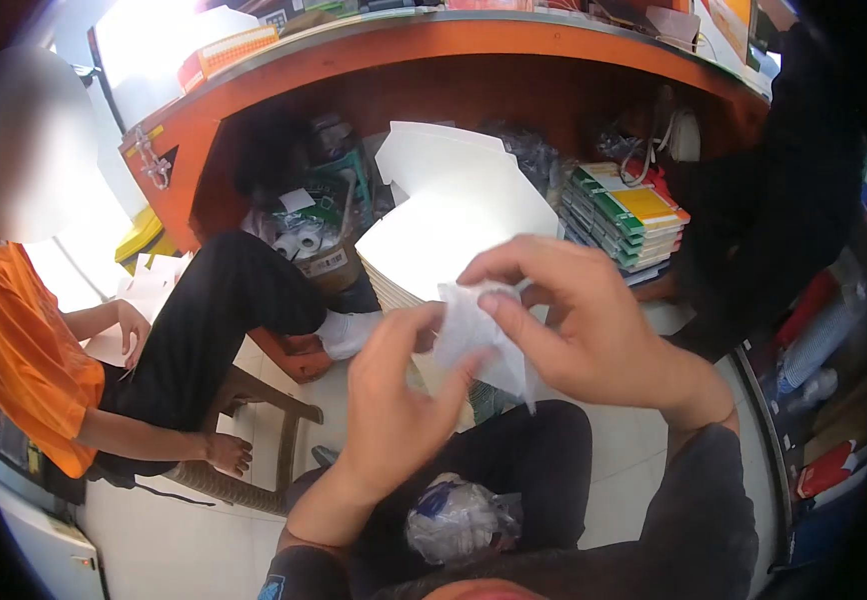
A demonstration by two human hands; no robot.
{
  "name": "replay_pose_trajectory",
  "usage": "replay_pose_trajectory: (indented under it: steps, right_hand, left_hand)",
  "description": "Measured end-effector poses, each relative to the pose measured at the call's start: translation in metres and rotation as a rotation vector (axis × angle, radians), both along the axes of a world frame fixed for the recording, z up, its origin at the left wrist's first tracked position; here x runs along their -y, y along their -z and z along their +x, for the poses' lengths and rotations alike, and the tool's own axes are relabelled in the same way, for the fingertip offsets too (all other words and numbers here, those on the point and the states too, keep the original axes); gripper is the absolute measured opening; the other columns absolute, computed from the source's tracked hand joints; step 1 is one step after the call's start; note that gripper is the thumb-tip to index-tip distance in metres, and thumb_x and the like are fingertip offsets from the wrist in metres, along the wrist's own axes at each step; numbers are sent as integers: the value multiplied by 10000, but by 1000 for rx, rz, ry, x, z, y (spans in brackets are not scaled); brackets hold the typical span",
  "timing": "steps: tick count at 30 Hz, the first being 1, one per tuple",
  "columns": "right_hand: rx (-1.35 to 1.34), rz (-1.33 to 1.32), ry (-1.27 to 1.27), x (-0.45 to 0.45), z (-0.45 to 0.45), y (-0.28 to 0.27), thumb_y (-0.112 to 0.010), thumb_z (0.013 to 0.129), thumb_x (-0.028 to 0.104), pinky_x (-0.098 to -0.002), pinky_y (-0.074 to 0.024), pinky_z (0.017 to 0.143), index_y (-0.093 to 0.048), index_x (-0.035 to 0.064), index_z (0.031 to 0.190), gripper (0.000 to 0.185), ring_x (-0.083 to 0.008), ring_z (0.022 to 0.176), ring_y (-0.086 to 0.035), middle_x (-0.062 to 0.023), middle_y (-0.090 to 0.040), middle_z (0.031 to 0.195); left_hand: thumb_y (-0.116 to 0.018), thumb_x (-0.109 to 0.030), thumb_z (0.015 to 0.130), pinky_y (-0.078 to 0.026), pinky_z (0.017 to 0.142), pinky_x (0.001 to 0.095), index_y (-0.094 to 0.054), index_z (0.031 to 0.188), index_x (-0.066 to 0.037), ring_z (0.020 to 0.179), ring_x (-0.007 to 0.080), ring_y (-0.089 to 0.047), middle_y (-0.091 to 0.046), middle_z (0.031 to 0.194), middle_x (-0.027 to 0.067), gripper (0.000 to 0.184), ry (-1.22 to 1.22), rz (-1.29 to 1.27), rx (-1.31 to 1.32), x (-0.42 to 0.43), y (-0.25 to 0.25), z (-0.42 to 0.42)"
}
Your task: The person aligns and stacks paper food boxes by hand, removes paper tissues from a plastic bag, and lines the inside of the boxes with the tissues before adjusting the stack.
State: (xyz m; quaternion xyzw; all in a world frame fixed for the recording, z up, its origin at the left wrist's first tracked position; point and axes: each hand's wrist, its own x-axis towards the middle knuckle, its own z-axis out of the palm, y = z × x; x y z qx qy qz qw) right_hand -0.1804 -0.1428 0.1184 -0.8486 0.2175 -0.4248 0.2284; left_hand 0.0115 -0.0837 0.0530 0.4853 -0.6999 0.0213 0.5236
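My right hand (594, 330) pinches a thin, whitish, crumpled sheet (489, 345) between thumb and fingers at its top edge. Whether it is tissue or plastic I cannot make out. On the sheet's left side, my left hand (394, 395) has its fingers at the edge and its slightly blurred thumb over the front. Behind the sheet rises a stack of large white cut card sheets (464, 200). A clear plastic bag (462, 520) with something white and blue inside rests on my lap below my hands.
An orange desk (494, 38) curves across the back. Beneath it are a box of bagged items (319, 230) and a stack of green and yellow packs (629, 215). A person in an orange shirt (29, 350) sits at left beside a wooden stool (289, 430). Someone in dark clothes (784, 190) is at right.
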Motion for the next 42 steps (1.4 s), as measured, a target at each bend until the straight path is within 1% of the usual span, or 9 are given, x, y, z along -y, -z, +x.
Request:
replay_pose_trajectory:
  steps: [9,16,23,27,29,31,33,41,42]
  right_hand:
    - [73,68,-7,19,-9,-28,-613,966,-9,-234,-518,716,-658,27,1161,203,-123,902,-624,-78,-636,997]
    - [-26,-215,176,24,-6,-23,-618,918,-68,-282,-517,689,-656,53,1131,248,-197,849,-630,-99,-597,922]
    - [-116,-790,395,75,5,-21,-622,874,-71,-421,-522,772,-628,42,1059,217,-341,851,-646,-133,-607,961]
    - [-216,-770,399,98,26,-24,-629,864,-17,-432,-510,778,-637,37,1011,157,-327,926,-637,-115,-602,958]
    - [-970,-256,209,92,39,-98,-518,988,389,-428,-258,1121,-247,2,1425,644,-345,1358,-310,-158,-318,1444]
    - [-1057,-372,259,89,42,-100,-524,977,399,-425,-253,1133,-250,1,1426,659,-342,1396,-301,-155,-319,1449]
    - [-423,-1115,546,85,38,-24,-646,832,13,-424,-496,815,-647,35,1012,182,-318,1038,-611,-108,-603,972]
    - [-563,-1014,212,55,2,26,-667,801,35,-444,-453,1028,-681,15,1142,342,-337,1223,-563,-143,-646,1217]
    - [-587,-980,202,54,2,23,-668,807,33,-441,-452,1035,-686,13,1143,337,-336,1227,-562,-141,-652,1223]
  left_hand:
    - [-673,-69,1007,-504,814,225,-593,1148,45,939,81,-652,-724,1033,107,197,268,236,-726,26,-10,27]
    - [-683,-60,993,-519,762,207,-528,1206,22,885,108,-696,-741,1017,133,276,199,39,-613,57,-27,55]
    - [-834,-85,830,-496,698,227,-535,1221,-27,806,98,-675,-735,927,98,495,239,324,-124,122,-58,109]
    - [-909,-73,733,-515,909,298,-522,1297,-32,1025,155,-679,-721,1076,108,685,260,355,177,151,-67,103]
    - [-955,-147,635,-514,830,348,-533,1196,-63,941,258,-687,-724,997,147,707,236,255,359,167,-68,95]
    - [-990,-207,541,-511,812,424,-543,1087,-63,926,412,-660,-716,982,200,720,254,204,533,189,-69,96]
    - [-987,-224,538,-507,818,435,-548,1062,-59,942,424,-652,-710,977,192,703,245,166,630,198,-73,91]
    - [-859,-215,758,-520,826,424,-613,887,-22,947,354,-622,-593,958,140,338,146,-394,831,178,-78,81]
    - [-850,-204,770,-520,836,428,-629,905,-19,965,357,-623,-602,977,143,318,147,-231,812,160,-79,78]
